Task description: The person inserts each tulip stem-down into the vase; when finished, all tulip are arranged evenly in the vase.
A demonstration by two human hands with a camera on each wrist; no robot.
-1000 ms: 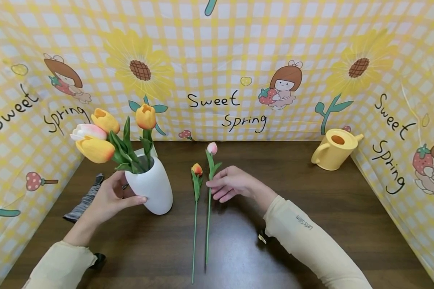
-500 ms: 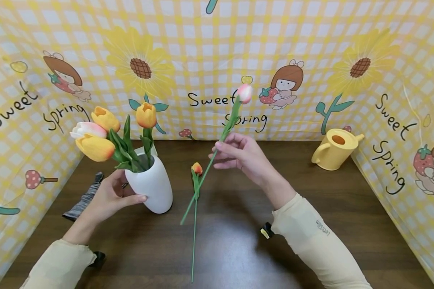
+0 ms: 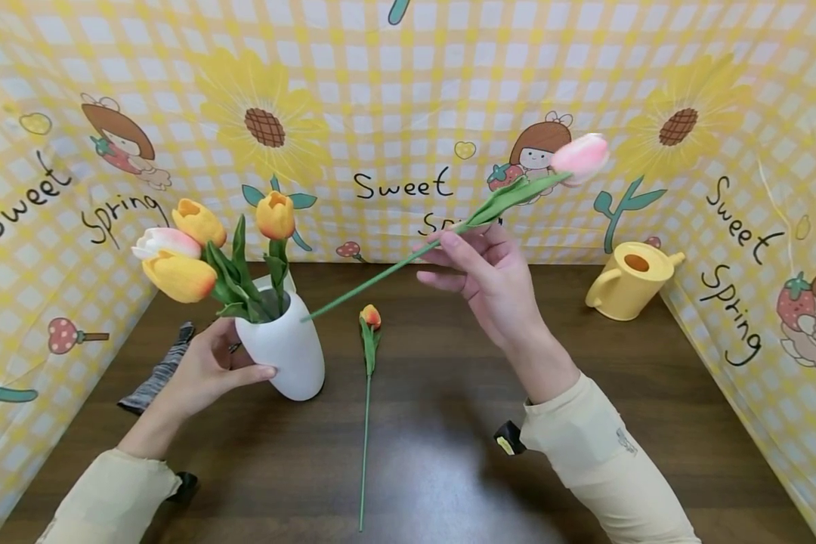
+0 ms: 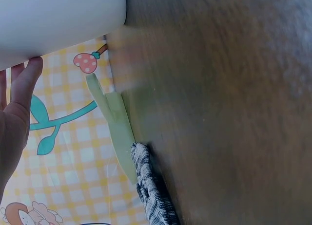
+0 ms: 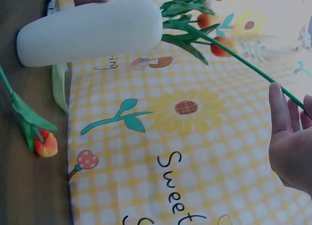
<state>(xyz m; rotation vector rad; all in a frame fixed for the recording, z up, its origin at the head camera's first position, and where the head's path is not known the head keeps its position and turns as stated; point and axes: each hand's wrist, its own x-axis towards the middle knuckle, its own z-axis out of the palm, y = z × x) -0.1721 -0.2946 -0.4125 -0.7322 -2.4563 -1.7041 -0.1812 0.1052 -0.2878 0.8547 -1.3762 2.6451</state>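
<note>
My left hand [image 3: 204, 370] grips a white vase [image 3: 282, 355] by its side, thumb in front and the other fingers partly hidden behind it. Yellow-orange tulips [image 3: 179, 276] and one pink-white tulip [image 3: 166, 246] stand in the vase. Right of it, above the table, my right hand [image 3: 499, 283] pinches the green stem of a pink tulip [image 3: 580, 157] just below its leaves. The bloom points up and right; the stem's lower end is in front of the vase's rim in the head view. An orange-red tulip [image 3: 370, 317] lies on the table between the hands.
A yellow watering can [image 3: 629, 283] stands at the back right. Grey striped fabric [image 3: 159, 374] lies left of the vase, near a pale green flat-looking object [image 4: 119, 132]. Checked cloth walls [image 3: 381, 91] enclose the dark wooden table [image 3: 421, 468].
My right hand has lifted the pink tulip off the table and moved up and right. The flower has tipped over, its stem end swinging left to the vase. My left hand stays put.
</note>
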